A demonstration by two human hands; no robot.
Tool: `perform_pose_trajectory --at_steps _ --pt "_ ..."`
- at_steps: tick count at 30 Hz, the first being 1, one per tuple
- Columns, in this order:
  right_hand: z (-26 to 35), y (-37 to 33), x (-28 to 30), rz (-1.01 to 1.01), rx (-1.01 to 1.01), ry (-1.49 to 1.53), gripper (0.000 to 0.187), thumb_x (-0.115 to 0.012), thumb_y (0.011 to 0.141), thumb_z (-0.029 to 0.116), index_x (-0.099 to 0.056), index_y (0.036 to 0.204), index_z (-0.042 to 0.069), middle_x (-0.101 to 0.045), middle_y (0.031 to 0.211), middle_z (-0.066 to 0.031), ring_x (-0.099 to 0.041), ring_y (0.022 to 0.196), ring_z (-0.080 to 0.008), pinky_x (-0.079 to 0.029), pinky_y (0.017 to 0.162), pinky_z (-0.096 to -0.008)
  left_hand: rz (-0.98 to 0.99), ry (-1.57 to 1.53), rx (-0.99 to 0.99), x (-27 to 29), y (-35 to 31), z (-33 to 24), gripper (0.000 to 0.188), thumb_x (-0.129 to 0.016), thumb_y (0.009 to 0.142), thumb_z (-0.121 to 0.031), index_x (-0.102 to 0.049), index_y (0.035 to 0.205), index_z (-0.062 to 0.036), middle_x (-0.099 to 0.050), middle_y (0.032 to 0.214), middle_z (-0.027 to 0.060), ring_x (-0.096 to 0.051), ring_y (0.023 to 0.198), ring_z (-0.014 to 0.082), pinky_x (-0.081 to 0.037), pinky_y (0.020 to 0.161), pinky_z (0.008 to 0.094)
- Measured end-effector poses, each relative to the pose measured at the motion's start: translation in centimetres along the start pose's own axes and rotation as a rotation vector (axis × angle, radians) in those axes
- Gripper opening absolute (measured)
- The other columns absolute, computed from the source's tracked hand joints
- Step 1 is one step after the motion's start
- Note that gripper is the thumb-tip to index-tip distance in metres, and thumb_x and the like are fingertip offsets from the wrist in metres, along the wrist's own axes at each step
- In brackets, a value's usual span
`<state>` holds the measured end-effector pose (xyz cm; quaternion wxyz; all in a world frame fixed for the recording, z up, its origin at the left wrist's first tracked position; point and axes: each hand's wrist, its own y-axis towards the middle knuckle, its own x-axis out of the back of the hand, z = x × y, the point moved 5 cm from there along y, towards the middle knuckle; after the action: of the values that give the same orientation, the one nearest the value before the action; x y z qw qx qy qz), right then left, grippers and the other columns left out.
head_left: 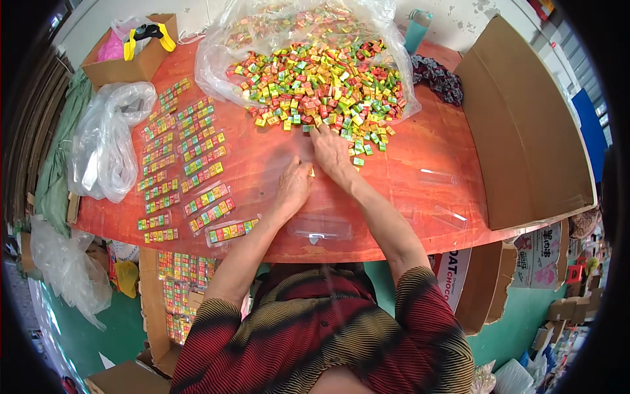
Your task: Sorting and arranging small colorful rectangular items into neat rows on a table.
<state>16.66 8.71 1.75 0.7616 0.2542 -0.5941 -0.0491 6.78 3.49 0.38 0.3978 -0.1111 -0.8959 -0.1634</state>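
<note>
A big heap of small coloured boxes (315,88), red, yellow, green and orange, spills from a clear plastic bag (213,62) at the far middle of the table. At its near edge is my right hand (331,152), its fingers bent together among the loose boxes; what they pinch is hidden. Closer and to the left, my left hand (294,187) is closed, with a small yellowish box (312,172) showing at its fingertips. Before me lies a clear plastic tray (320,228). A filled tray (232,230) sits beside my left forearm, holding a row of boxes.
Rows of filled trays (205,159) cover the left of the red table (407,226). Clear trays (438,176) lie at right, beside a tall cardboard box (525,131). A plastic bag (108,144), a carton (128,62), a bottle (418,29) and dark cloth (436,79) stand around.
</note>
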Motion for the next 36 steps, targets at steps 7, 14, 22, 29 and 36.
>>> perform_pose_trajectory --at_steps 7,14,22,29,36 --pt "0.4 -4.0 0.0 0.14 -0.166 0.016 0.012 -0.053 0.072 0.004 -0.051 0.083 0.001 -0.059 0.075 -0.0195 -0.061 0.069 -0.0317 -0.05 0.053 -0.0395 -0.032 0.045 0.034 0.5 -0.1 0.8 0.022 -0.058 0.072 -0.001 -0.056 0.094 -0.0008 -0.048 0.087 0.0173 -0.052 0.082 0.0367 -0.043 0.07 0.0429" --pt "-2.8 -5.1 1.9 0.317 -0.5 0.195 0.023 -0.053 0.075 0.015 -0.061 0.093 0.003 -0.062 0.081 -0.0204 -0.061 0.078 -0.0346 -0.047 0.069 -0.043 0.052 -0.011 0.012 -1.0 -0.3 -0.7 0.029 -0.061 0.073 -0.004 -0.055 0.101 -0.0018 -0.048 0.098 0.0181 -0.052 0.09 0.0361 -0.044 0.076 0.0406" --pt "-2.8 -7.5 7.7 0.226 -0.192 0.288 0.033 -0.059 0.077 0.008 -0.054 0.109 0.01 -0.053 0.099 -0.0129 -0.057 0.088 -0.0305 -0.047 0.071 -0.0377 -0.068 -0.019 -0.11 -0.6 -0.4 -2.1 0.046 -0.072 0.066 -0.015 -0.051 0.107 -0.0049 -0.046 0.099 0.0168 -0.051 0.091 0.0344 -0.044 0.073 0.0414" --pt "-2.6 -9.0 5.4 0.281 -0.027 0.233 0.042 -0.062 0.071 0.007 -0.051 0.111 0.01 -0.054 0.099 -0.0158 -0.057 0.087 -0.0335 -0.048 0.067 -0.0413 0.132 0.022 0.007 -2.2 1.3 -2.2 0.04 -0.067 0.072 -0.014 -0.057 0.11 -0.0096 -0.046 0.099 0.0164 -0.053 0.089 0.0351 -0.044 0.074 0.0419" --pt "-2.1 -9.5 4.7 0.285 -0.139 0.231 0.03 -0.06 0.077 0.012 -0.052 0.105 0.005 -0.057 0.089 -0.0175 -0.057 0.078 -0.0364 -0.047 0.063 -0.0425 0.107 -0.054 -0.15 -1.5 0.4 -1.5 0.036 -0.069 0.068 -0.012 -0.06 0.103 -0.0088 -0.048 0.094 0.0159 -0.053 0.087 0.0339 -0.045 0.072 0.0423"
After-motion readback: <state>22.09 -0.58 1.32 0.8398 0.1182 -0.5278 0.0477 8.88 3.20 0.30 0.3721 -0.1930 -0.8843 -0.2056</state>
